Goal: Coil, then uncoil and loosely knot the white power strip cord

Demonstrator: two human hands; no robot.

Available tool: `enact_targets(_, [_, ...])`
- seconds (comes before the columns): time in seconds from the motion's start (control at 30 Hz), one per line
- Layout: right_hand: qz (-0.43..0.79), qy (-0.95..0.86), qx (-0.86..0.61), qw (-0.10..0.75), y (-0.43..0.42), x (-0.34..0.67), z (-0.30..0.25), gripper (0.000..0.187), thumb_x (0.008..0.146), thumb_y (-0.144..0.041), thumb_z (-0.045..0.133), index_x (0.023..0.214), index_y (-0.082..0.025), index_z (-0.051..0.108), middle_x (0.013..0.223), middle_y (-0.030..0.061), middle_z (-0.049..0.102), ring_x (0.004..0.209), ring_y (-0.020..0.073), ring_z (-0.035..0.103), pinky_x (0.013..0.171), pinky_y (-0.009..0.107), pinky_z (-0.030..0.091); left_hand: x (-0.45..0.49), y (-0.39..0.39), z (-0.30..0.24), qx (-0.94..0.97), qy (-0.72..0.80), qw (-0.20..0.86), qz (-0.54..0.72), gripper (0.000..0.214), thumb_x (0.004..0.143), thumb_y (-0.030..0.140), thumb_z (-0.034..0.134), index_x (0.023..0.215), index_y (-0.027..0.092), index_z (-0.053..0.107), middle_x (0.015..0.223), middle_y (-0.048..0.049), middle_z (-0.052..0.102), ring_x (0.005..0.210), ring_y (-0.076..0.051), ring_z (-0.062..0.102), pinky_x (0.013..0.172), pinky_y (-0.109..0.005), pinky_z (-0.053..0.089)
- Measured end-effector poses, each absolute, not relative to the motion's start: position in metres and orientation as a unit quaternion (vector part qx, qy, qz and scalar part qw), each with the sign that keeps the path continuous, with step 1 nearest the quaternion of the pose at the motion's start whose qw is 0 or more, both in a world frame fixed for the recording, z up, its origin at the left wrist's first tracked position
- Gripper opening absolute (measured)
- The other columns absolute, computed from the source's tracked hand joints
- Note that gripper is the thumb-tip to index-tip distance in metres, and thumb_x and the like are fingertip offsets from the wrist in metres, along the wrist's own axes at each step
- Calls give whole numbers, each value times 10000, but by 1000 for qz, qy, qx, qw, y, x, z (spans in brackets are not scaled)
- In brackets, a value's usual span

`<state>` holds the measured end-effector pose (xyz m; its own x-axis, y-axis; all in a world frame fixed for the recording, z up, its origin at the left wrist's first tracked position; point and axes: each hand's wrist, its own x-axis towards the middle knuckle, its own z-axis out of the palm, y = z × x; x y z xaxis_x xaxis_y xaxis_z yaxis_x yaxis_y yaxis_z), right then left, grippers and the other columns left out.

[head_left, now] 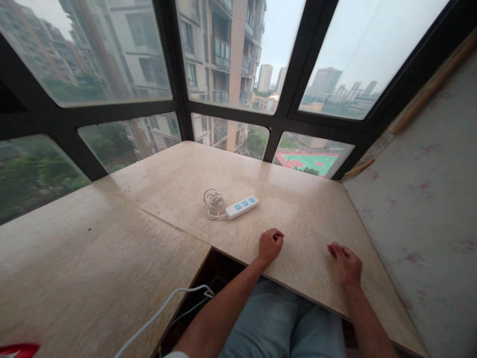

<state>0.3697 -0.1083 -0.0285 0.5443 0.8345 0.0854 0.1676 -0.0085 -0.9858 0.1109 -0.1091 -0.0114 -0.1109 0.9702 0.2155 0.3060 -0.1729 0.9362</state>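
Observation:
A white power strip with blue sockets lies in the middle of the beige stone windowsill. Its white cord is coiled just left of it. My left hand rests on the sill a little in front of the strip, fingers curled into a loose fist with nothing in it. My right hand lies flat on the sill to the right, palm down, fingers loosely extended, holding nothing. Both hands are apart from the strip.
A dark-framed bay window surrounds the sill. A floral-patterned wall stands at the right. A second white cable runs over the lower left panel. A red object shows at the bottom left corner. My jeans-clad legs sit below.

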Motion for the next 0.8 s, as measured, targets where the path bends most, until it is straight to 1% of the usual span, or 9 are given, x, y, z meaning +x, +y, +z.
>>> enact_targets(0.2, [279,-373,-655,595,-111,364,-21,469,610,-553,741,767,-113,696,774,101,696,727,204,643,797,387,536,113,-109,-9,597,565,321,471,184,726,105,534,754,186,697,776,-23,688,721,-151,584,723,-275,430])
enact_targets(0.4, [282,-367,-653,600,-112,362,-19,472,609,-549,748,780,-112,699,787,98,697,745,208,646,809,389,531,114,-109,-8,607,569,311,459,192,731,106,532,768,191,699,808,-32,697,734,-159,595,733,-283,438])
enact_targets(0.53, [285,-366,-650,602,-113,363,-21,462,608,-543,758,782,-119,698,782,83,695,743,195,644,797,363,529,114,-109,-10,602,567,312,468,193,733,103,531,766,189,701,799,-34,694,729,-156,592,720,-277,439])
enact_targets(0.8, [298,-363,-651,596,-114,363,-19,487,586,-562,764,790,-125,698,798,84,691,754,201,636,832,387,512,108,-114,-8,562,548,347,513,208,702,50,520,734,154,697,757,-39,688,701,-135,586,688,-248,449])
